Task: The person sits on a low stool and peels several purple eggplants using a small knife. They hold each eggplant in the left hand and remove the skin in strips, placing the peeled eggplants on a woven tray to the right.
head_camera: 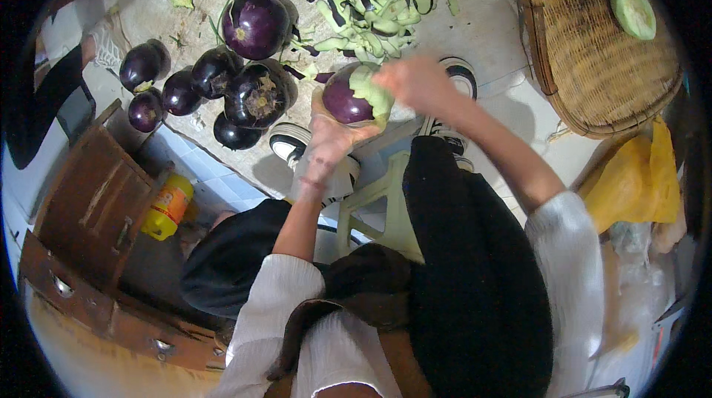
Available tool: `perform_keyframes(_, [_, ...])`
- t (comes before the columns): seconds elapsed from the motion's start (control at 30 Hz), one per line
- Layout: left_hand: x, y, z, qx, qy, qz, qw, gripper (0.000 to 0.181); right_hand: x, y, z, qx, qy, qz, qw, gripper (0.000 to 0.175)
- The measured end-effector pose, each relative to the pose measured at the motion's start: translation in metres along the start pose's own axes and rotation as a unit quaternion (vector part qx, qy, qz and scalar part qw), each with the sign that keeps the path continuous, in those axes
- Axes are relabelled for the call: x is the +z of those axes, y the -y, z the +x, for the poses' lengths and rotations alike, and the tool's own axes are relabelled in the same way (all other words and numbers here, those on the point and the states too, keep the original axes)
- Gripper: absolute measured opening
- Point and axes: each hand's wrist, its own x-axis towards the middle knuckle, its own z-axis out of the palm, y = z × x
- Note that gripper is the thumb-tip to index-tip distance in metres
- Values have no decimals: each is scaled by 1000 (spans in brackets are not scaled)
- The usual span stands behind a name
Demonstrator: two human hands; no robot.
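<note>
A round purple eggplant [346,99] rests in my left hand [334,134], held from below and from its left side. Part of its skin is gone, baring pale green flesh. Against that peeled side is my right hand [410,84], blurred and with curled fingers; whether a tool sits in it cannot be made out. Beyond both hands lies a heap of eggplant peelings [372,11], green inside and dark outside. Several whole eggplants lie to the left on the pale woven sheet [473,3], among them a large round one [256,25].
At the right, a woven bamboo tray [606,75] carries pale green cut pieces [634,14]. A yellow bag [634,181] is below it. Wooden drawers [94,198] and a yellow bottle [168,206] stand at the left. Between my legs is a pale plastic stool [384,198].
</note>
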Motion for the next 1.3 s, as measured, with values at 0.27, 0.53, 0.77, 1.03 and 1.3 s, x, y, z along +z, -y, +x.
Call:
perform_keyframes(0.27, [-1,17,13,81,50,-4,995,96,0,0,-5,34,28,-46,998,38])
perform_keyframes(0.53, [8,-8,3,112,-49,279,952,92,-13,2,-6,17,51,-72,996,32])
perform_keyframes(0.77, [20,0,1,139,-47,208,967,71,-6,-2,2,17,45,-92,995,28])
perform_keyframes(1.03, [30,-24,-12,120,-74,274,951,67,-21,-8,6,44,56,-68,995,39])
perform_keyframes(1.3, [9,10,-7,96,-9,136,986,99,-11,-7,3,65,61,-35,995,33])
